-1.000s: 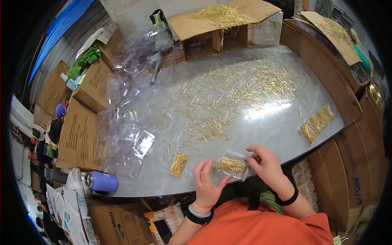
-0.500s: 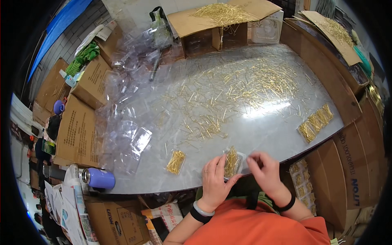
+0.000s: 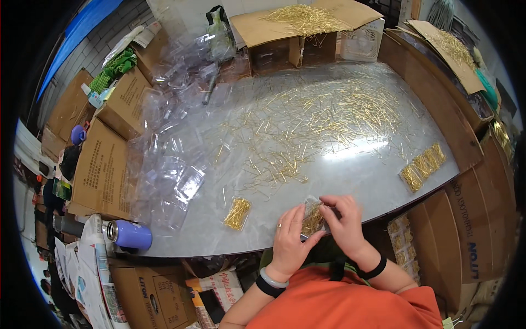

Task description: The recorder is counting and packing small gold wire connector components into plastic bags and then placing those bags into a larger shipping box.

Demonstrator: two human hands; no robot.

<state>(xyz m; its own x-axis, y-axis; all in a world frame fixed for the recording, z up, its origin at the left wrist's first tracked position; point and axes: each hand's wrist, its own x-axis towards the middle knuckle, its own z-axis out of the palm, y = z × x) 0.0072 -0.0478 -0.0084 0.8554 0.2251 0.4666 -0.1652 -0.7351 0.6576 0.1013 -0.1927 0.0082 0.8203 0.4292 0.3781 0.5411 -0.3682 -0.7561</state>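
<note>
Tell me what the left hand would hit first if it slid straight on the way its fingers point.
The left hand points up-right: beyond the clear bag of gold pins it holds, it would probably meet the right hand, which grips the bag's other side.

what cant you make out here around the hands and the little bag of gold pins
Head view, the only one:
- Small clear bag: mostly covered by the left hand and right hand; whether its mouth is open or sealed is hidden.
- Gold pins inside: too small to count.
- Loose gold pins on the table: too fine to tell their shape.
- Cardboard box at right: bent and dimmed by the fisheye rim.
</note>
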